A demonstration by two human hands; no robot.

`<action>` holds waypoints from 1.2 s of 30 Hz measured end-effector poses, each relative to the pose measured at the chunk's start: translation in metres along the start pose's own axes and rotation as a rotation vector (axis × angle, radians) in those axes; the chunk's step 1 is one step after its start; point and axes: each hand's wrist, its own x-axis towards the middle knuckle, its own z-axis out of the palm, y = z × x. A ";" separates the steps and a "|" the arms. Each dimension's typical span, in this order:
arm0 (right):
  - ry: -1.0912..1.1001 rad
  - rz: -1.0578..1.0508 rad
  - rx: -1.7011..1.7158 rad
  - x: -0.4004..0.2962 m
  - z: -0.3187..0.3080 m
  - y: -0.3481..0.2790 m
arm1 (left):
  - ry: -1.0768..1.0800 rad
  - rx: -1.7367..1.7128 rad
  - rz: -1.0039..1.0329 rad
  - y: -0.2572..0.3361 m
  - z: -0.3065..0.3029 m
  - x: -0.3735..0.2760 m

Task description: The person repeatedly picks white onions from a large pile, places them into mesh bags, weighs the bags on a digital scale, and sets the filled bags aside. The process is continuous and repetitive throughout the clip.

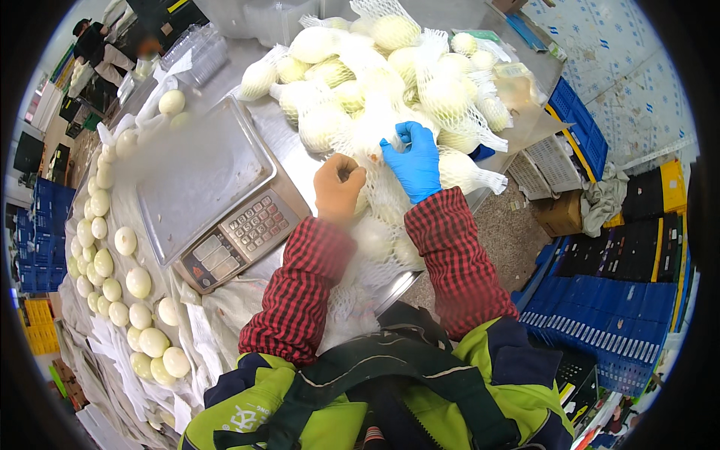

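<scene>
My left hand [340, 184], in a tan glove, has its fingers curled beside a white mesh net bag [388, 188] of peeled onions. My right hand [415, 163], in a blue glove, is at the bag's other side, thumb and forefinger bent towards each other with a gap. Whether either hand grips the thin netting cannot be made out. Below, between my forearms, more of the netted onions [374, 239] lie near the table edge. Beyond my hands is a large heap of netted onions [332, 73], partly washed out by glare.
Left of my hands stands a weighing scale [197, 180] with keypad. Loose peeled onions [138, 282] lie on cloth farther left. Clear plastic boxes [197, 53] are at the back. Blue crates [602, 315] stack on the right. A person [98, 50] stands far left.
</scene>
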 end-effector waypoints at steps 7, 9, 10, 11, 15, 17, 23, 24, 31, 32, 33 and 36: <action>-0.011 -0.003 -0.011 0.001 0.002 -0.007 | 0.076 0.255 0.292 0.008 0.017 -0.006; -0.031 0.015 -0.023 0.002 0.004 -0.009 | 0.094 0.419 0.230 0.007 0.020 -0.003; -0.039 0.024 -0.029 0.003 0.004 -0.010 | 0.110 0.435 0.237 0.006 0.020 -0.001; -0.036 0.019 -0.028 0.004 0.005 -0.010 | 0.125 0.452 0.244 0.006 0.021 0.000; -0.039 0.019 -0.027 0.003 0.006 -0.012 | 0.182 0.445 0.234 0.003 0.022 0.004; -0.041 0.011 -0.024 0.003 0.007 -0.012 | 0.226 0.343 0.237 -0.005 0.023 0.008; -0.037 0.009 -0.049 0.001 0.005 -0.011 | 0.205 0.285 0.206 -0.010 0.024 0.015; -0.032 0.011 -0.046 0.001 0.004 -0.011 | 0.195 0.282 0.213 -0.013 0.025 0.018; -0.022 0.016 -0.051 0.005 0.004 -0.011 | 0.077 0.300 0.140 -0.005 0.019 0.027; -0.023 0.016 -0.032 0.006 0.006 -0.013 | 0.036 0.252 0.119 0.002 0.010 0.021; -0.030 0.013 -0.009 0.006 0.010 -0.014 | 0.003 0.207 0.097 0.012 -0.001 0.012; -0.071 -0.046 0.002 0.003 0.026 -0.017 | -0.016 0.007 0.019 0.039 -0.047 -0.031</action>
